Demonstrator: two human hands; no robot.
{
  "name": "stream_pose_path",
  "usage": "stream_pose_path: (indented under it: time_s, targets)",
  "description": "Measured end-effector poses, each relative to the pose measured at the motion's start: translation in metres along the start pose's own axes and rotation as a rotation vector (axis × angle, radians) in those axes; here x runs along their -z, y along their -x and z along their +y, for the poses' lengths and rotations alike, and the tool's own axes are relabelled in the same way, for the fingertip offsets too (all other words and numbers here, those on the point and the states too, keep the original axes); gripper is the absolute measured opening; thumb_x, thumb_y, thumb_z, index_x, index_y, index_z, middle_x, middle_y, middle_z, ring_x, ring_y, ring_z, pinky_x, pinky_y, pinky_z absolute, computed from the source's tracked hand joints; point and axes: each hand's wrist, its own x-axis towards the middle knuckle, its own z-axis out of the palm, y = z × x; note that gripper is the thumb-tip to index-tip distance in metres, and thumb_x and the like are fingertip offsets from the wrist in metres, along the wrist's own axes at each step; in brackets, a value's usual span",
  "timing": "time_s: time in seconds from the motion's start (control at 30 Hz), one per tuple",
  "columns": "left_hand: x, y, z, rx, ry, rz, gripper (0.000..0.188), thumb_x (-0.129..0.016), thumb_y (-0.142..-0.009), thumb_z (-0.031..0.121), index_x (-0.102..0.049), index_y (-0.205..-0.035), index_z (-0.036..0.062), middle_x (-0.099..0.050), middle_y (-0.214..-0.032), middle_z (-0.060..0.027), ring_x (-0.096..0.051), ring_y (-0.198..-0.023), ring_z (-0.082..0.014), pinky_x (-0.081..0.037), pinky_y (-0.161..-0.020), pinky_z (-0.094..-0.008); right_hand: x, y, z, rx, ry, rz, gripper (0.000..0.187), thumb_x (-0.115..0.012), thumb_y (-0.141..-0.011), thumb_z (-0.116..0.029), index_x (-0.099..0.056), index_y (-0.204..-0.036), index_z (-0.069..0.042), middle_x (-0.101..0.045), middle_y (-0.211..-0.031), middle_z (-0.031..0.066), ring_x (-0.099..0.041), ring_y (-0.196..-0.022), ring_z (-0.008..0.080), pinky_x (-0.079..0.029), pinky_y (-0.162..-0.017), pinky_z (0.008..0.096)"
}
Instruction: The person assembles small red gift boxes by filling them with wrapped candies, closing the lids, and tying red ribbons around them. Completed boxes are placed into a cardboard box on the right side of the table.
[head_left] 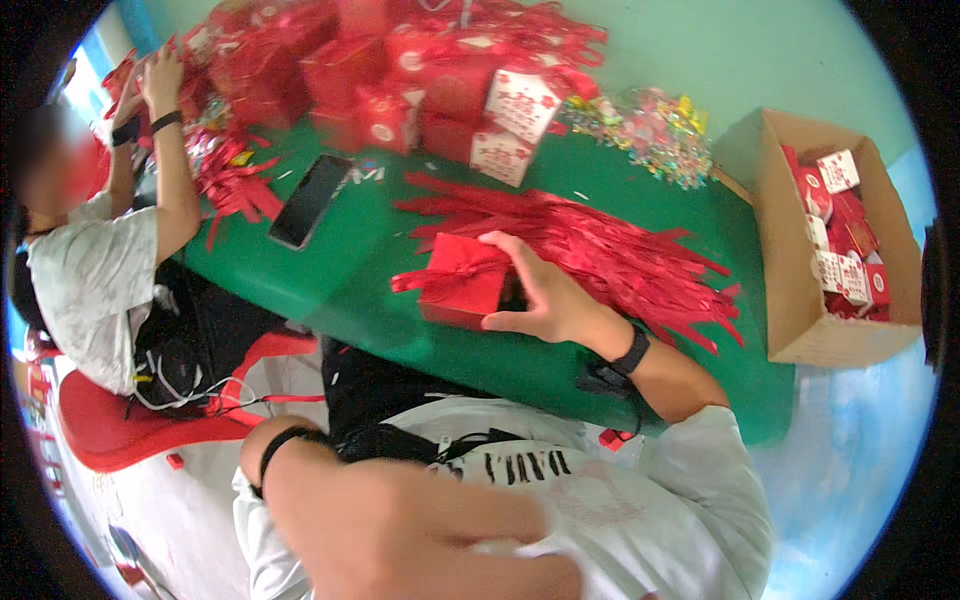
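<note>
A small red gift box [462, 280] with a red ribbon across it is held near the front edge of the green table. My right hand [548, 298] grips its right side, fingers on the far edge and thumb on the near one. A dark opening shows at that side, partly covered by the hand. My left hand [400, 525] is raised close to the camera in front of my shirt, large and smeared by motion. Whether it holds anything cannot be made out. Just beyond the box lies a spread bundle of red ribbons [600, 245].
Stacked red boxes [345, 75] fill the table's back. Wrapped candies [650, 135] lie in a pile at the back right. A phone [311, 202] rests left of centre. A cardboard carton [842, 345] with boxes stands right. Another person [95, 270] works at left.
</note>
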Motion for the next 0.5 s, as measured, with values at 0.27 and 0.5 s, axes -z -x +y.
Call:
stream_pose_path:
  time_s: [0.27, 0.5]
  targets:
    - [0.008, -0.005, 0.017, 0.233, 0.080, -0.146, 0.008, -0.074, -0.087, 0.015, -0.076, -0.092, 0.0086, -0.051, -0.066, 0.0020, -0.051, -0.057, -0.0139, -0.040, -0.050, -0.0274, 0.009, 0.003, -0.017, 0.000, 0.130, 0.011, 0.105, -0.089, -0.080, -0.048, -0.034, -0.158, -0.004, -0.048, -0.152, 0.0230, -0.051, -0.141, 0.0415, -0.042, -0.118, 0.0471]
    - [0.076, 0.078, -0.012, 0.820, -0.515, -0.136, 0.015, -0.065, -0.088, -0.001, -0.077, -0.096, 0.0030, -0.070, -0.081, -0.0103, -0.067, -0.072, -0.0245, -0.054, -0.068, -0.0364, 0.018, 0.005, -0.031, 0.050, 0.203, 0.138, 0.096, -0.093, -0.075, -0.038, -0.046, -0.151, -0.003, -0.058, -0.139, 0.0194, -0.061, -0.128, 0.0378, -0.053, -0.106, 0.0449]
